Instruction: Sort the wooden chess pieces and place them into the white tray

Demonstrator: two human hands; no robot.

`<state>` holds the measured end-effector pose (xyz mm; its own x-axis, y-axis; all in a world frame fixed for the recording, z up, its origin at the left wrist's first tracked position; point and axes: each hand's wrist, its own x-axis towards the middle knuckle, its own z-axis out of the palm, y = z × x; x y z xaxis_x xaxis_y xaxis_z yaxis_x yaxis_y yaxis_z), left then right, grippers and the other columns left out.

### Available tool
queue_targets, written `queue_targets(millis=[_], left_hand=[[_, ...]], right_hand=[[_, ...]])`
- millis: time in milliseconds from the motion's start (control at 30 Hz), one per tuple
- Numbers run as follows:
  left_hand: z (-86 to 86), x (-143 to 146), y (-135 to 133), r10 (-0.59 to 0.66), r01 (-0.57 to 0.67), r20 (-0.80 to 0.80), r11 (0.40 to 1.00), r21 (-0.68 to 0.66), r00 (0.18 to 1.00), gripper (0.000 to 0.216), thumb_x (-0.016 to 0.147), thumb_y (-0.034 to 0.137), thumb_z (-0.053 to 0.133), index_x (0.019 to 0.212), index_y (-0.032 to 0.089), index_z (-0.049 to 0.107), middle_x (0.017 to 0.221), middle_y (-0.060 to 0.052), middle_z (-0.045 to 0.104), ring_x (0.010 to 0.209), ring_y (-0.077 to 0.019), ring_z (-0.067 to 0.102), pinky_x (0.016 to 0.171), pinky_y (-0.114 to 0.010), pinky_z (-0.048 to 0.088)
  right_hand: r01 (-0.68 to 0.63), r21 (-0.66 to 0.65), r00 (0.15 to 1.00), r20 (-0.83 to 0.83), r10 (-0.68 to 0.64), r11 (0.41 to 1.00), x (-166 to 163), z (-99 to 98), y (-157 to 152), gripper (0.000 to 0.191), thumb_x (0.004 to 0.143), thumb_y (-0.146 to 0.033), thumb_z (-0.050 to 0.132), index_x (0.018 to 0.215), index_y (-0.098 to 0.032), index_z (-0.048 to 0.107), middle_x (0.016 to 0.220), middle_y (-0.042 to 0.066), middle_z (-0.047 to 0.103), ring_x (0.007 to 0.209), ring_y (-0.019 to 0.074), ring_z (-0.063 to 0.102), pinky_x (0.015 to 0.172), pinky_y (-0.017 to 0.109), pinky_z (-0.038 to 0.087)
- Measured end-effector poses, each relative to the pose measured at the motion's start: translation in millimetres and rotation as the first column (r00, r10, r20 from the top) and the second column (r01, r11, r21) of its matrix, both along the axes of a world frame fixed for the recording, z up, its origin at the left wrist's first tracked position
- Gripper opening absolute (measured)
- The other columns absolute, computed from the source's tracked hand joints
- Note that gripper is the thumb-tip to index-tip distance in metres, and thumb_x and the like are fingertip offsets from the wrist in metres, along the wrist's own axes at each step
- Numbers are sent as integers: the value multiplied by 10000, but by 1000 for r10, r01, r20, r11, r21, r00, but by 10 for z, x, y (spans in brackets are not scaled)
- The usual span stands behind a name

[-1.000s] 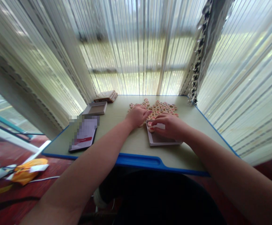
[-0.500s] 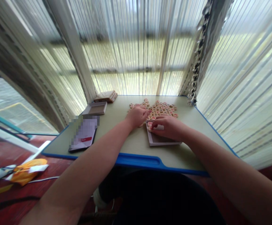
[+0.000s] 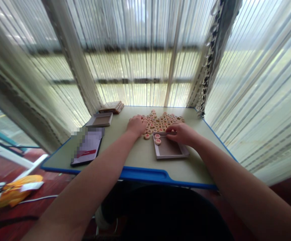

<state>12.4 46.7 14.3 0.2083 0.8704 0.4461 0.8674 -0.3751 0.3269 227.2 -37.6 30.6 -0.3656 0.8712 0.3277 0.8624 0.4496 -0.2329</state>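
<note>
Many round wooden xiangqi pieces (image 3: 151, 125) with red or dark characters lie spread at the far middle of the table. My left hand (image 3: 136, 126) rests at the left edge of this spread, its fingers apart and touching pieces; the fingertips are partly hidden. A shallow box tray (image 3: 170, 156) sits nearer to me. Two pieces with red characters (image 3: 157, 142) lie flat in its far left corner, one behind the other. Over the tray's far right part hovers my right hand (image 3: 182, 134), thumb and fingers parted, nothing seen between them. One loose piece (image 3: 147, 136) lies left of the tray.
On the left stand a second shallow box part (image 3: 102, 119), a stack of books (image 3: 112, 106) behind it, and a dark-edged tablet or clipboard (image 3: 88, 147) with a red strip. The table's blue front edge (image 3: 145, 174) is close to me. String curtains hang behind.
My right hand has let go of a piece in the tray's left corner and moved away to the right. My left hand has shifted left across the pieces. The camera view has tilted slightly.
</note>
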Motion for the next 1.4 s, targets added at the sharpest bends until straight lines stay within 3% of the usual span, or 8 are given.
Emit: queue_targets(millis=[300, 433, 600, 867, 967, 1067, 1167, 1400], left_hand=[[-21, -29, 93, 31, -29, 139, 999, -20, 990, 226, 775, 209, 437, 917, 174, 609, 888, -102, 678, 842, -225, 623, 740, -310, 468], [-57, -61, 155, 75, -65, 155, 996, -69, 985, 217, 765, 257, 466, 907, 173, 606, 860, -107, 685, 809, -233, 632, 693, -310, 471], [-61, -66, 162, 35, -31, 192, 999, -22, 981, 212, 745, 180, 454, 896, 183, 603, 863, -91, 685, 813, -217, 628, 705, -300, 475], [-70, -65, 139, -64, 64, 29, 998, 3, 998, 235, 760, 183, 438, 916, 155, 611, 962, -120, 656, 916, -226, 593, 829, -332, 458], [-80, -78, 160, -68, 68, 27, 998, 2, 997, 231, 763, 195, 442, 911, 154, 615, 957, -121, 657, 907, -230, 594, 823, -337, 460], [-78, -80, 177, -59, 60, 45, 998, -4, 997, 217, 769, 210, 451, 897, 162, 620, 950, -113, 660, 901, -226, 595, 821, -334, 460], [-71, -60, 176, -69, 71, 67, 997, -18, 995, 228, 779, 202, 434, 904, 156, 619, 966, -115, 653, 932, -224, 585, 852, -335, 448], [-104, -2, 158, -247, 248, 77, 969, 5, 966, 248, 801, 199, 407, 945, 161, 606, 1011, -97, 621, 980, -194, 548, 916, -325, 418]], right_hand=[[-14, 16, 1000, 12, 13, 1000, -58, 11, -20, 166, 745, -273, 549, 797, -196, 687, 782, 38, 668, 757, 167, 567, 706, 263, 411], [39, 43, 998, -57, -36, 998, -55, 57, -28, 344, 847, -422, 425, 828, -190, 679, 805, 56, 656, 753, 161, 563, 684, 257, 402], [42, 77, 998, -55, -38, 996, -37, 63, -14, 398, 872, -418, 373, 805, -179, 684, 784, 63, 656, 774, 170, 561, 698, 264, 396], [65, 79, 995, -85, -58, 995, -27, 46, 5, 378, 854, -429, 408, 839, -180, 692, 862, 69, 676, 838, 188, 584, 756, 280, 413], [207, 101, 974, -113, -195, 973, 54, 89, 17, 472, 892, -434, 307, 838, -162, 690, 830, 95, 678, 839, 205, 595, 750, 297, 419], [457, 111, 887, -122, -445, 882, 203, 77, 85, 533, 918, -376, 215, 892, -117, 680, 907, 159, 673, 908, 248, 597, 806, 356, 413], [541, -57, 835, -88, -544, 839, 315, -21, 196, 499, 916, -323, 231, 1021, -58, 641, 1084, 218, 620, 1038, 292, 561, 880, 414, 394], [340, -114, 928, -118, -353, 933, 263, -172, 285, 463, 912, -385, 282, 1152, -129, 583, 1217, 144, 567, 1148, 233, 502, 949, 359, 379]])
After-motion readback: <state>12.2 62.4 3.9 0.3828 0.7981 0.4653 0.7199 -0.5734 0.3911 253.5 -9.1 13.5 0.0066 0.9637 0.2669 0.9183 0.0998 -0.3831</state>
